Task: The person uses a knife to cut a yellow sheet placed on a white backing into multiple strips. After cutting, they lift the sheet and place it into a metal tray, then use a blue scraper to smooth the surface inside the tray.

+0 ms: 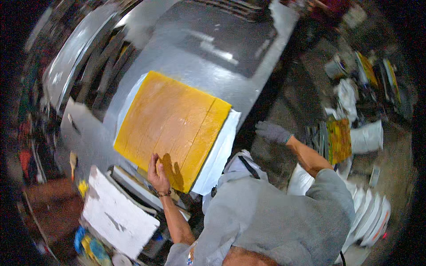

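Observation:
A large yellow rectangular slab (pixel 175 126), brownish in the middle and scored with thin lines, lies at a slant over a white sheet (pixel 222 148). Both rest on a shiny grey metal table (pixel 239 84). My bare left hand (pixel 159 174), with a dark bracelet at the wrist, is at the slab's near edge. Its fingers are extended and cast a shadow on the yellow surface; whether they touch it I cannot tell. Off the table's right side, my right hand (pixel 273 132) wears a grey glove. Its fingers stretch out to the left, with nothing in them.
A white board (pixel 117 213) stands at the near left, by a wooden-handled brush (pixel 72 164). Blue and yellow rolls (pixel 91 246) sit below it. On the right are a yellow-and-brown block (pixel 339 141), a white bucket (pixel 336 67) and stacked white bags (pixel 366 213).

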The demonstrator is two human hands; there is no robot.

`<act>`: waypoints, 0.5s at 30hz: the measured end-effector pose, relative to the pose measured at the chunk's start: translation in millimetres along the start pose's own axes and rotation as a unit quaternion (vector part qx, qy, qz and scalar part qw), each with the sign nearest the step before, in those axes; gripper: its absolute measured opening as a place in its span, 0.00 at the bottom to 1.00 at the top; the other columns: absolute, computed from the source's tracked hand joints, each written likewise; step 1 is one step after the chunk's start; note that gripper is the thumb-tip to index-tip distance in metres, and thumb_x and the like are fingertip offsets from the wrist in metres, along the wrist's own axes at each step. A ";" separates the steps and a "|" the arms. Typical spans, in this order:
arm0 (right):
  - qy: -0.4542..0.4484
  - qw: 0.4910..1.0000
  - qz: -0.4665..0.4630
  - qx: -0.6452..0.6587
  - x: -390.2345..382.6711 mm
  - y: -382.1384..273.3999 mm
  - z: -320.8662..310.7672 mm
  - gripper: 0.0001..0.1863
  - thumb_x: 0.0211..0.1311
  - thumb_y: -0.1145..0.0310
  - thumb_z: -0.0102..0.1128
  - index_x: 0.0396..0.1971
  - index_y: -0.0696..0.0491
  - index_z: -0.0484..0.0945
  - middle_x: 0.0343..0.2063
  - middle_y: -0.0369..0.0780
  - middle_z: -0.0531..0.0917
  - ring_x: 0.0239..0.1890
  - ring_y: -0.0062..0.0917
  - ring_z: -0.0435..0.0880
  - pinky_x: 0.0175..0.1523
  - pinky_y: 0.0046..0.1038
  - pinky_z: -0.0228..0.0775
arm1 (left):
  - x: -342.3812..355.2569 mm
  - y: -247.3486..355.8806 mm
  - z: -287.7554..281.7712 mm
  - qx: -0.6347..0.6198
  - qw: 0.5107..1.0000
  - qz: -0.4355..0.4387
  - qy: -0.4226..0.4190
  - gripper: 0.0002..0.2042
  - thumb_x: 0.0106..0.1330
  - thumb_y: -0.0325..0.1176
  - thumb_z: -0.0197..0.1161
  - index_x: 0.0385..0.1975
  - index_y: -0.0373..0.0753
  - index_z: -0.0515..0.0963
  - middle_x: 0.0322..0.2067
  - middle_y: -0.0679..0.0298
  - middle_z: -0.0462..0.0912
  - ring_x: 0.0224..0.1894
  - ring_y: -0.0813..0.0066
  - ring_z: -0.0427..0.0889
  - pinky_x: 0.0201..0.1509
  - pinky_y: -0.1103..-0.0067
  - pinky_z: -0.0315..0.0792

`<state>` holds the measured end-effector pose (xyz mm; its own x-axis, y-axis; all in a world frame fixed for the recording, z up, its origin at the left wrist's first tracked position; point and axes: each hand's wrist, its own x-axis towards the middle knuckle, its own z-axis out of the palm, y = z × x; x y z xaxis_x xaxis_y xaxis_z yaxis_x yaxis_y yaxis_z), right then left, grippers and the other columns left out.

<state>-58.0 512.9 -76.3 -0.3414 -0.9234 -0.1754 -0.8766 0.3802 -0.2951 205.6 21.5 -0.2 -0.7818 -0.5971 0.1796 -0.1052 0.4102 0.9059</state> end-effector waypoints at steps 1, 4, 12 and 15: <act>-0.020 0.998 0.047 -0.032 -28.7 -9.6 29.0 0.37 0.56 0.68 0.57 0.69 0.52 0.63 0.68 0.51 0.65 0.70 0.48 0.63 0.74 0.44 0.56 | 12.2 17.8 9.9 0.013 0.999 0.011 -0.038 0.22 0.70 0.26 0.57 0.65 0.34 0.71 0.57 0.51 0.80 0.58 0.62 0.78 0.64 0.69 0.69; -0.050 0.959 0.274 0.055 -71.1 -88.9 58.7 0.29 0.58 0.67 0.57 0.63 0.52 0.70 0.63 0.50 0.72 0.64 0.46 0.72 0.69 0.44 0.63 | 27.9 20.2 39.5 -0.046 0.990 0.011 -0.130 0.22 0.71 0.28 0.56 0.65 0.35 0.70 0.56 0.51 0.80 0.58 0.62 0.78 0.63 0.68 0.70; -0.034 0.636 0.705 0.313 -160.8 -319.0 170.5 0.18 0.60 0.64 0.56 0.49 0.53 0.78 0.51 0.50 0.81 0.53 0.46 0.80 0.57 0.46 0.72 | 19.3 41.2 166.1 -0.084 0.897 0.115 -0.418 0.12 0.69 0.34 0.60 0.30 0.31 0.84 0.23 0.59 0.85 0.31 0.68 0.84 0.56 0.63 0.77; -0.035 0.475 0.787 0.391 -191.6 -423.3 246.5 0.18 0.59 0.64 0.56 0.49 0.53 0.79 0.50 0.50 0.81 0.53 0.46 0.80 0.56 0.46 0.72 | -19.8 103.9 198.3 0.009 0.849 0.144 -0.509 0.06 0.60 0.25 0.70 0.36 0.33 0.84 0.28 0.62 0.85 0.33 0.73 0.81 0.56 0.71 0.76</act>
<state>462.1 541.9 -149.3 -0.3289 0.5322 -0.7801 0.8513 0.5248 -0.0009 88.3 212.7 14.4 -0.9015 0.4309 -0.0407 0.1778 0.4544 0.8729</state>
